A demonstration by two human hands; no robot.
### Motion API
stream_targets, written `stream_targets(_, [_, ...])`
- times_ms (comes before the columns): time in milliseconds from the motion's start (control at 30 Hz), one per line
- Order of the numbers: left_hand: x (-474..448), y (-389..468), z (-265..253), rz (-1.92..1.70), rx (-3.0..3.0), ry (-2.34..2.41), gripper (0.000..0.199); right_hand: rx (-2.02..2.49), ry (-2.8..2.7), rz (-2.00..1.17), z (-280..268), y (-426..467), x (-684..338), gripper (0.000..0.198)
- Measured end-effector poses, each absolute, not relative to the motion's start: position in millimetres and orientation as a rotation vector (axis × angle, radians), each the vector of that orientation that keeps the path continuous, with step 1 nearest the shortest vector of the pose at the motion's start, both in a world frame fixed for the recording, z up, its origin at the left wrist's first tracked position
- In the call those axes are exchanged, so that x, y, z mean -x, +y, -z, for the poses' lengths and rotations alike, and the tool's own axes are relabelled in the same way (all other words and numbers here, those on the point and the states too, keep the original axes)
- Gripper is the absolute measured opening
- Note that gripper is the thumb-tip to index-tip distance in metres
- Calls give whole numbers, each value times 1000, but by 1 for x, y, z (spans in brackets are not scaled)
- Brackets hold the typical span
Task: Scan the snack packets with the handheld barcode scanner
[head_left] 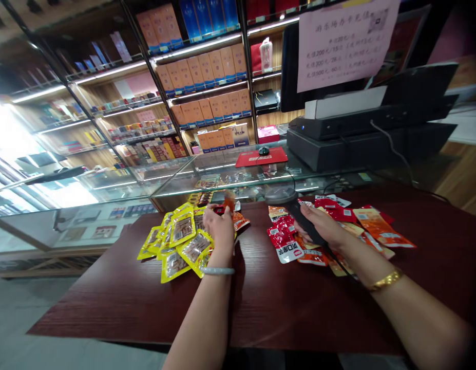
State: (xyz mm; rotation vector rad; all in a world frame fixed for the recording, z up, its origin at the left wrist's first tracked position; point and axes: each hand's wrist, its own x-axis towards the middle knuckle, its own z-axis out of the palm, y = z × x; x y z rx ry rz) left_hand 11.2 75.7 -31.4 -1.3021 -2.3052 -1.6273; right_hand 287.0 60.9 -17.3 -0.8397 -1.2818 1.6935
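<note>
In my right hand (318, 223) is a black handheld barcode scanner (307, 221), its head pointing left and its cord trailing down past my wrist. My left hand (220, 226) pinches a small orange-red snack packet (229, 200), blurred by motion, over the right side of a pile of yellow snack packets (183, 226). Just right of that hand lies another orange packet (240, 221). Red and white packets (286, 239) and orange packets (380, 226) are spread beneath and around the scanner, partly hidden by my right hand.
The packets lie on a dark wooden tabletop (276, 308). Behind it stands a glass display case (176, 180) with a red mouse pad (249, 157) and a mouse (264, 150). A black cash register (338, 146) with a paper sign (345, 43) stands back right. Shelves of boxes (207, 67) line the wall.
</note>
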Motion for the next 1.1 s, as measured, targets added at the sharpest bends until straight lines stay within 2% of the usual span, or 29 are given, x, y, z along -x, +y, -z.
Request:
stream_targets(67, [-25, 68, 27, 1436, 1434, -2203, 36, 833, -1281, -1696, 17, 61, -287, 53])
stream_targets(167, [-56, 58, 34, 1028, 1977, -2172, 38, 842, -1295, -1688, 15, 61, -287, 54])
stream_targets(267, [-80, 54, 46, 651, 2360, -2117, 48, 866, -1297, -1676, 13, 60, -287, 55])
stream_targets(433, [-86, 59, 52, 486, 2402, -2157, 52, 839, -1294, -1684, 15, 60, -287, 55])
stream_targets(533, [-77, 63, 53, 635, 2389, -2283, 48, 843, -1297, -1691, 15, 59, -287, 54])
stream_targets(633, [-65, 66, 56, 961, 2398, -2389, 51, 872, -1311, -1690, 13, 57, -286, 55])
stream_targets(733, [-51, 71, 54, 1395, 2245, -2480, 45, 871, -1328, -1704, 13, 56, -285, 55])
stream_targets(867, [-37, 79, 46, 2149, 1869, -2557, 30, 841, -1364, -1734, 17, 57, -285, 54])
stream_targets(933, [-33, 83, 46, 2379, 1721, -2617, 29, 832, -1368, -1754, 19, 56, -284, 53])
stream_targets(1000, [-29, 85, 48, 2421, 1641, -2664, 30, 832, -1370, -1776, 21, 55, -283, 52])
stream_targets(1100, [-24, 86, 52, 2238, 1698, -2571, 38, 839, -1395, -1796, 22, 53, -282, 51])
